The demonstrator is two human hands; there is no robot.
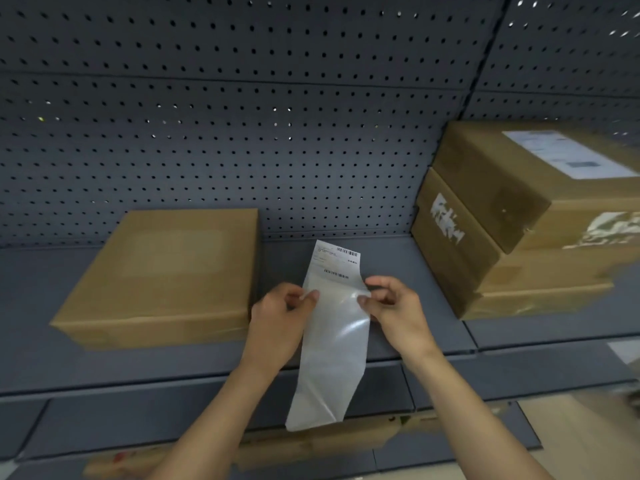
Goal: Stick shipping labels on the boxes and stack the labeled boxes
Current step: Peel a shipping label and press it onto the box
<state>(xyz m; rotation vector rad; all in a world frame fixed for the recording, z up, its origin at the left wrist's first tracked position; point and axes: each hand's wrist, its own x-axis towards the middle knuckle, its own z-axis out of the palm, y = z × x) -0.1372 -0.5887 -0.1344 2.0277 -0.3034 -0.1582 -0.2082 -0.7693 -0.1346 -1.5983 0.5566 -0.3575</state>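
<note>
A dark grey pegboard wall (242,116) rises behind a grey shelf (388,254); at the right end of the shelf, against the wall, stands a stack of boxes (478,271), seemingly three high, though the edge of the view is blurred; the top box (491,181) bears a white shipping label (564,154) on its upper face, and the box under it has torn white remnants on its side. Well apart to the left lies a flat box (166,271) of brown cardboard, its top bare.

Between the two, held in front of the shelf, is a long label sheet (334,341); its upper end is printed with barcodes, and its glossy, creased lower end hangs down past the shelf's front lip. The left hand (277,320) pinches the sheet's left edge; the right hand (394,313) pinches the right edge at the same height; each grip is narrow, thumb and forefinger closed on the sheet. Below, blurred cardboard (311,448) lies on a lower level.
</note>
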